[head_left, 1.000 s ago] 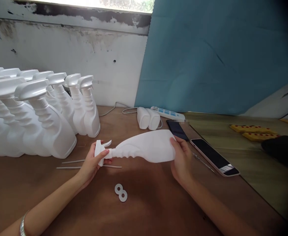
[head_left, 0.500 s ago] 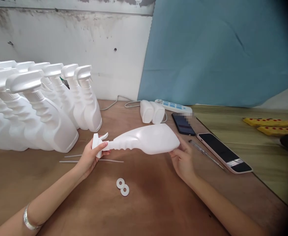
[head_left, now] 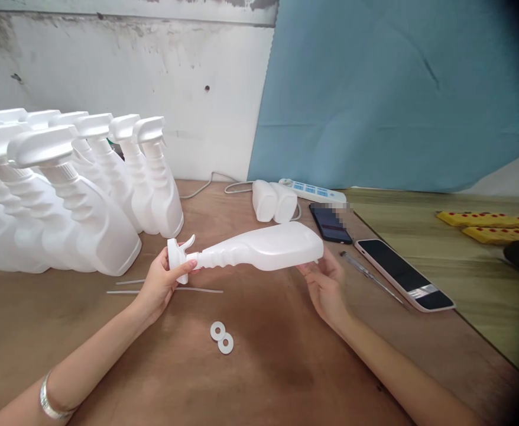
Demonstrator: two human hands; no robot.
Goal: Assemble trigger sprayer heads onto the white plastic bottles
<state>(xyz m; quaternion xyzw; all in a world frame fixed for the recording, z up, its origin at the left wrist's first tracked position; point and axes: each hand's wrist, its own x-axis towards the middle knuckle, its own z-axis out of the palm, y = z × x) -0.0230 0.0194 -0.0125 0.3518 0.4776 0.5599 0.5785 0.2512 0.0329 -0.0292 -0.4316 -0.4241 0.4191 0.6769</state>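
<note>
The left hand (head_left: 164,277) is closed round the sprayer (head_left: 177,260), thumb across its collar, with the trigger pointing up and away. The bottle (head_left: 263,248) — plain white on the side facing up — lies level between the hands, above the table (head_left: 268,367), its neck meeting the collar. The right hand (head_left: 328,287) cups its base end from below; several fingertips are hidden, so how tight that grip is I cannot tell.

Nearer the person, two washers (head_left: 221,337) overlap; tubes (head_left: 201,290) lie beneath the left hand. White spray bottles (head_left: 104,231) stand in rows at left, their visible sides plain. The power strip (head_left: 315,191) carries blue panels — any print there is too small to read. A pixelated patch covers one corner of the dark phone (head_left: 329,225); the pink-cased phone (head_left: 396,269) shows a black screen, beside a screwdriver (head_left: 370,274).
</note>
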